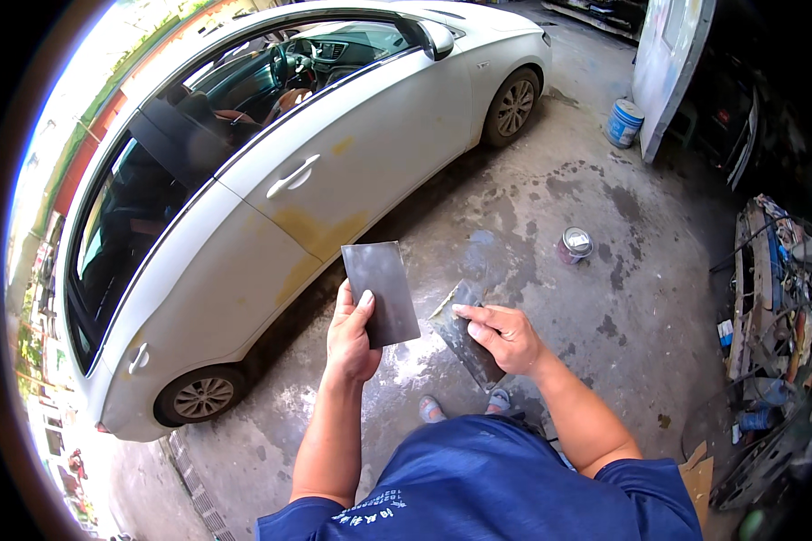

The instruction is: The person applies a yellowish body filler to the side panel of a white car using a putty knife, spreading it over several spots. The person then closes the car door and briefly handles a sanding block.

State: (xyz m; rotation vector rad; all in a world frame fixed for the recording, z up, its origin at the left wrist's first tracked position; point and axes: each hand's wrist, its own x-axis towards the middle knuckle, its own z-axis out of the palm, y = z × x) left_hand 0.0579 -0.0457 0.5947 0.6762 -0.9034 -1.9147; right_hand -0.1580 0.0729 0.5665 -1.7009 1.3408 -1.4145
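My left hand (354, 338) grips a smooth dark grey rectangular plate (383, 293) by its lower left side, thumb across its face. To the right, my right hand (507, 341) pinches a putty spreader (465, 347), a dark flat blade. Yellowish putty (444, 302) lines the blade's upper left edge. The two tools are held close together, apart from each other, in front of my body. Beyond them stands a white car (370, 117). Yellowish putty patches (320, 230) mark its doors, the largest low around the seam between them.
On the stained concrete floor (550, 298) stands a paint can (575, 244). Further off, a blue bucket (623, 123) stands beside a pale upright panel (668, 72). Scrap car parts (767, 298) are heaped at the right. A drain grate (198, 491) lies at lower left.
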